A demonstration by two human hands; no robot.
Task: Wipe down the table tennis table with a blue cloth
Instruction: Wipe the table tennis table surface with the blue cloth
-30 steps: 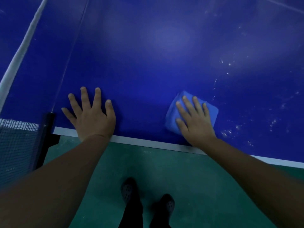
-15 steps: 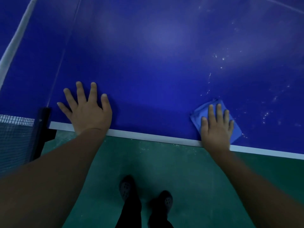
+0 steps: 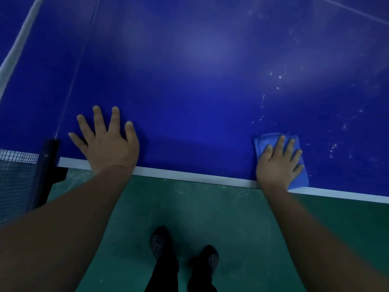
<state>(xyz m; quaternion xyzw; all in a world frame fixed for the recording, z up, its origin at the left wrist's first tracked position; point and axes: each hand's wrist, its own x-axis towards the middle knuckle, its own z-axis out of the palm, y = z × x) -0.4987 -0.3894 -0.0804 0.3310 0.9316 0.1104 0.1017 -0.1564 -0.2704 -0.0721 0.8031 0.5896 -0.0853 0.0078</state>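
Note:
The dark blue table tennis table (image 3: pixel 200 85) fills the upper view, its white side edge running across the middle. My right hand (image 3: pixel 279 163) lies flat with straight fingers on a folded light blue cloth (image 3: pixel 263 142), pressing it onto the table right at the near edge. The cloth's lower corner reaches the white edge line. My left hand (image 3: pixel 107 142) rests flat on the table with fingers spread, near the net post. White specks and smears (image 3: pixel 334 146) dot the surface right of and beyond the cloth.
The black net post (image 3: pixel 49 163) and net (image 3: pixel 14 180) stand at the left edge, the net's white top tape running up the left. Green floor (image 3: pixel 221 218) lies below the table edge, with my two dark shoes (image 3: pixel 160 243) on it.
My right hand has slid the cloth to the right along the near edge of the table. My left hand has stayed planted by the net post.

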